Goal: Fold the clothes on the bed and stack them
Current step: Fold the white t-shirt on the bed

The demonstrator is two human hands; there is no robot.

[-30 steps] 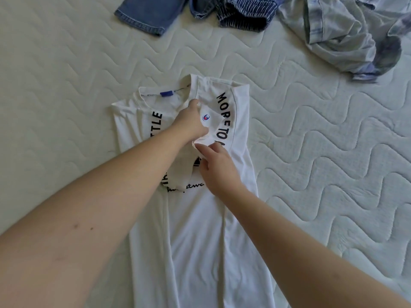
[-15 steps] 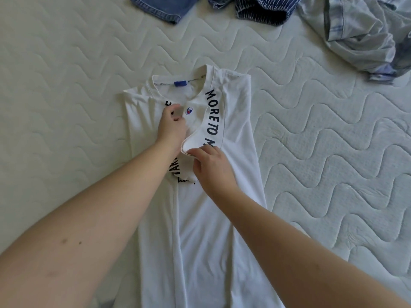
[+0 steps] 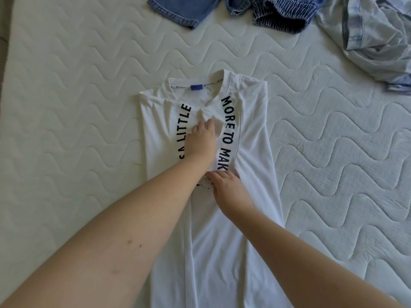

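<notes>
We see a white T-shirt point(image 3: 251, 134) of thin, smooth cotton lying flat in the middle of the bed point(image 3: 89, 107), its sides folded inward into a long narrow strip, with arched black lettering on either side of the neckline and a small blue label inside the collar. The left hand point(image 3: 203, 138) presses on the chest area, its grip closed on a folded flap of the fabric. The right hand point(image 3: 230, 187) rests just below, fingers curled, pinching the flap's lower edge. The mattress surface is pale and quilted in wavy stitched lines. Beyond the collar lie blue denim shorts point(image 3: 182, 10), a dark striped garment point(image 3: 287, 16), and a crumpled light blue shirt point(image 3: 373, 36).
</notes>
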